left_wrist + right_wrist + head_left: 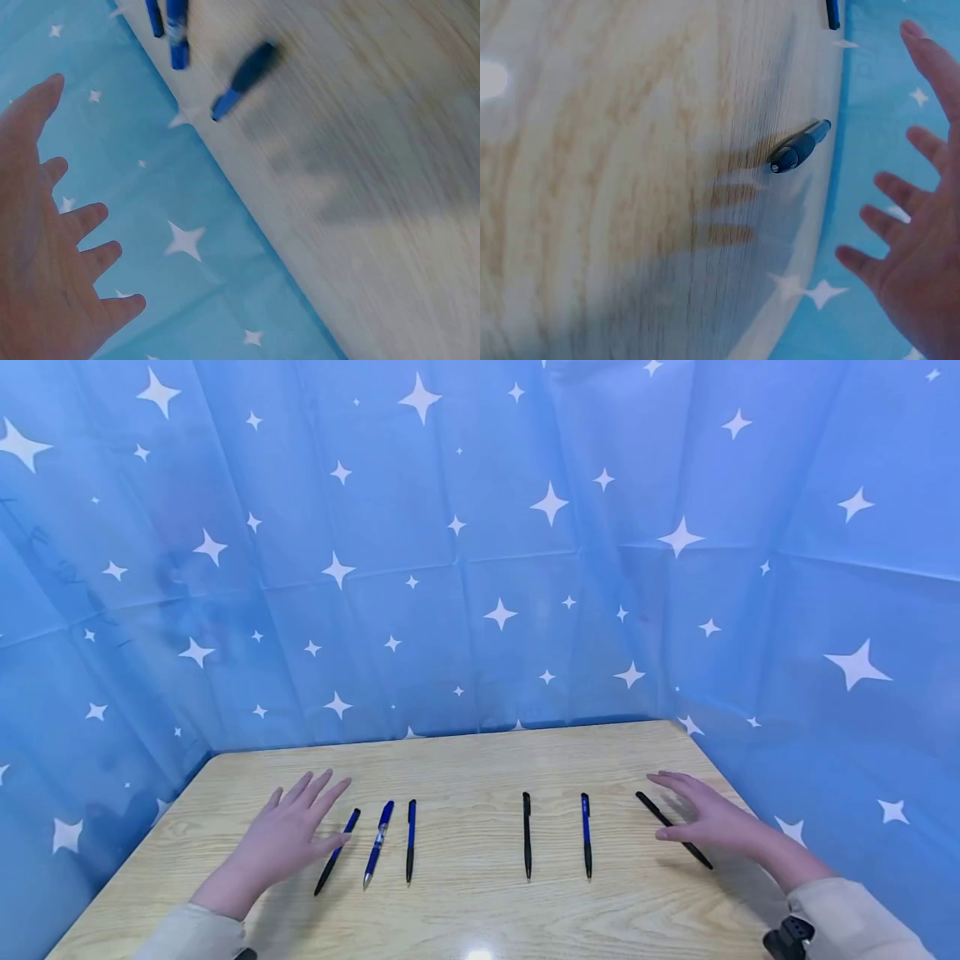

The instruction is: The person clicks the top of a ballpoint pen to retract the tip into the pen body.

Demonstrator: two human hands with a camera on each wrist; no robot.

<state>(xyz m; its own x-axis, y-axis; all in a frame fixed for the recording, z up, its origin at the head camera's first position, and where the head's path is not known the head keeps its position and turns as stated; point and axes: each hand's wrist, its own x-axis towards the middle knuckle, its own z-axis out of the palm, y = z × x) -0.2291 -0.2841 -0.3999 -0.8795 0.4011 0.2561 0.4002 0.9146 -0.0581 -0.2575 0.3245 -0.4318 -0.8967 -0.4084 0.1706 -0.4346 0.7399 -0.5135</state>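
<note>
My left hand, fingers spread and holding nothing, is over the table's left side. Its thumb overlaps a slanted blue-and-black pen in the head view. Beside that pen lie a blue pen with a patterned middle and a straight blue-and-black pen. On the right lie a black pen, another blue-and-black pen and a slanted black pen. My right hand hovers above the slanted black pen, hiding part of it. That pen sits apart from the fingers in the right wrist view.
The light wood table carries the pens in two groups with a gap between them. Blue curtains with white stars stand behind the table and along its sides. A dark device is at my right wrist.
</note>
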